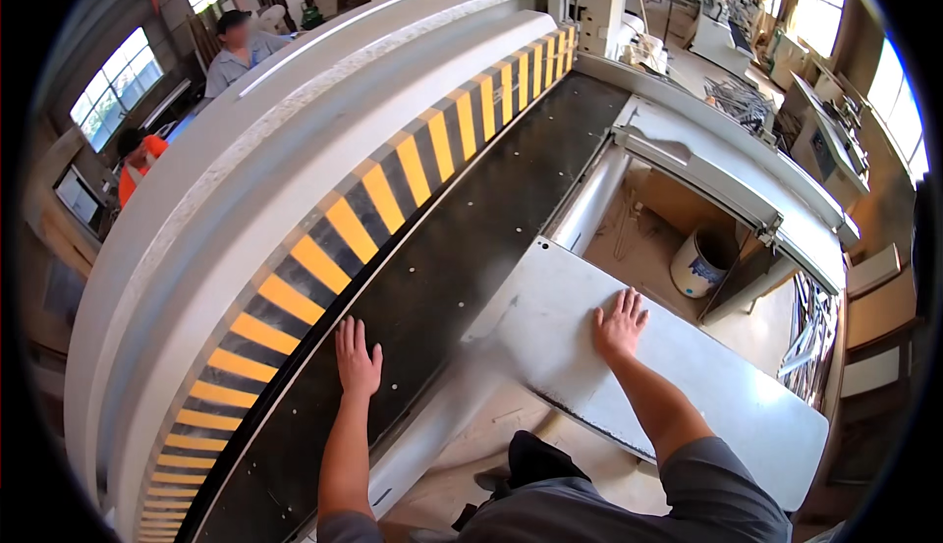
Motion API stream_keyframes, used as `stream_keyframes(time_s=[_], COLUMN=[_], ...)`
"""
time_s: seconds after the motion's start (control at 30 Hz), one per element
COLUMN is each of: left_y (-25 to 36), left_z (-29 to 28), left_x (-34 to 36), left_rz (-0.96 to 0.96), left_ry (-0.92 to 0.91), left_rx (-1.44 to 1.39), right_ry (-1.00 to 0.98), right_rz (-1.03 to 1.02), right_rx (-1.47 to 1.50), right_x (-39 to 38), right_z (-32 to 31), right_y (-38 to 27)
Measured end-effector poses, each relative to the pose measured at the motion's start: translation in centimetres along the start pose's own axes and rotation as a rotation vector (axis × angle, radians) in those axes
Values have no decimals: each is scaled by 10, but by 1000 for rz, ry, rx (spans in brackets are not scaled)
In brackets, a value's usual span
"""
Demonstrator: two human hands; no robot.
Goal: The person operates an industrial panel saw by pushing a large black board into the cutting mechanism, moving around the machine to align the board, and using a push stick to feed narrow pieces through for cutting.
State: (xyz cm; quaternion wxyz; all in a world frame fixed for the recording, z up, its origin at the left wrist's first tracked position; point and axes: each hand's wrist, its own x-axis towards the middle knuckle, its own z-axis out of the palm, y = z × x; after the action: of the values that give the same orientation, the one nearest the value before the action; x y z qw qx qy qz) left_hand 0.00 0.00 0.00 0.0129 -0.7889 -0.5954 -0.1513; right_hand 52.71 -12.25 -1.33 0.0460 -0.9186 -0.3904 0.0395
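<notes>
Both grips open, palms pressed flat, nothing grasped.
Left hand (pixel 358 358) rests fingers spread on black machine bed (pixel 462 238), near its front edge, beside yellow-and-black striped guard (pixel 383 199). Right hand (pixel 619 324) lies flat on grey metal sheet (pixel 688 386), near the sheet's far edge; the sheet overhangs the bed's front edge. White bucket (pixel 699 266) stands beyond.

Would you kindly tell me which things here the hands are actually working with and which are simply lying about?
In hand:
- grey metal sheet, under the flat right hand
- black machine bed, under the flat left hand
- yellow-and-black striped guard along the bed

Lying about:
- white bucket on the floor
- metal offcuts at the right
</notes>
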Motion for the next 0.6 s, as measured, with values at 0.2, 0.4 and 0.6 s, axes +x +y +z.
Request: stream_keyframes(time_s=[0.2,0.4,0.6], left_y=[0,47,86], left_z=[35,25,2], left_x=[52,-10,-134], left_rz=[-338,-204,-163], left_ry=[123,74,71], left_rx=[216,23,-142], right_ry=[24,6,24], right_rz=[-38,-15,-30], right_rx=[26,39,40], right_x=[4,7,20], right_z=[-1,1,18], right_y=[-13,3,12])
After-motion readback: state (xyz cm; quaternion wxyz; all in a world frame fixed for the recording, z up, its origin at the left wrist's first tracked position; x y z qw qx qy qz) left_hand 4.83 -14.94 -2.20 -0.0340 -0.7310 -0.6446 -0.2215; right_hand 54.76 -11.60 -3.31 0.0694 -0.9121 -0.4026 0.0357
